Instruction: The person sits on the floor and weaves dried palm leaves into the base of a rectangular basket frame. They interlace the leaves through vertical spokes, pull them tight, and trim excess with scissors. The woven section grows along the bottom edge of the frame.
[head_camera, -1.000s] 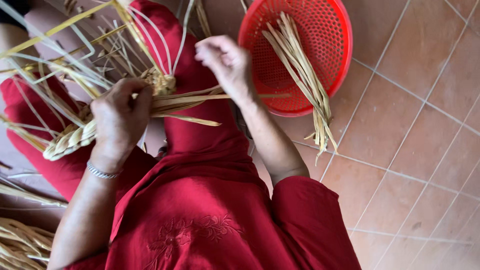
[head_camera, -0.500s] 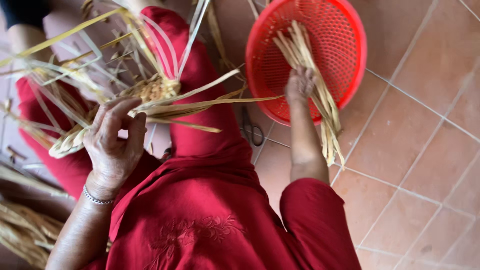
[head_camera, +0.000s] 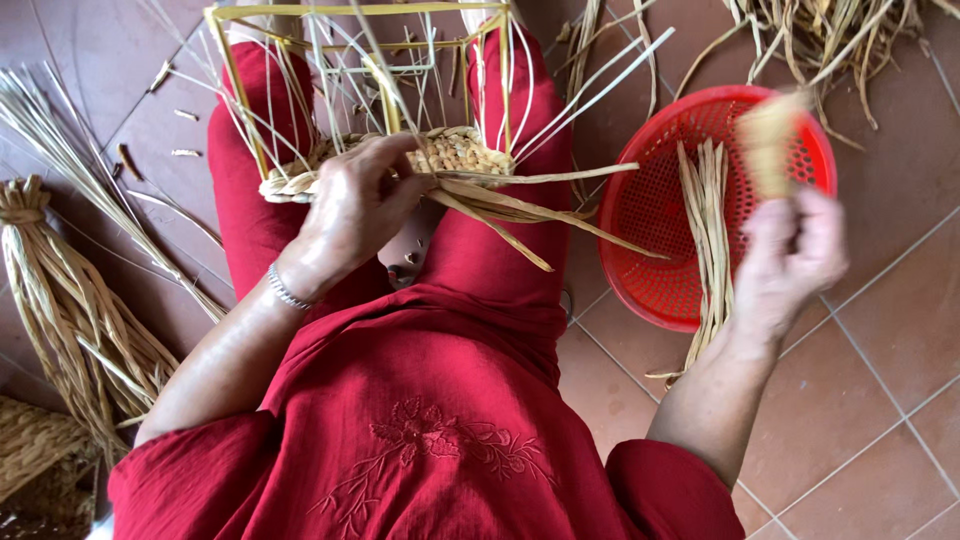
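The half-woven basket (head_camera: 400, 160) lay across the person's lap on the red trousers (head_camera: 490, 260), its woven straw rim running left to right in the head view, while the yellow wire frame (head_camera: 232, 90) and pale upright stakes rose away from the body toward the top of the view. The left hand (head_camera: 355, 205) was curled over the near edge of the rim, fingers pressed onto the weave and clamping the loose straw strands (head_camera: 520, 205), which trailed out to the person's right and fanned slightly downward, their tips reaching the edge of the red plastic basket (head_camera: 650, 260). That basket sat on the tiled floor (head_camera: 880, 390) beside the right knee, with a bunch of straw strips (head_camera: 708, 230) lying in it lengthwise and spilling over its near rim. The right hand (head_camera: 790, 260) hovered above the basket, well apart from the weaving, closed on a short tuft of straw (head_camera: 768, 140) that stood up from the fist, blurred. A tied bundle of straw (head_camera: 60, 300) lay on the floor at the person's left.
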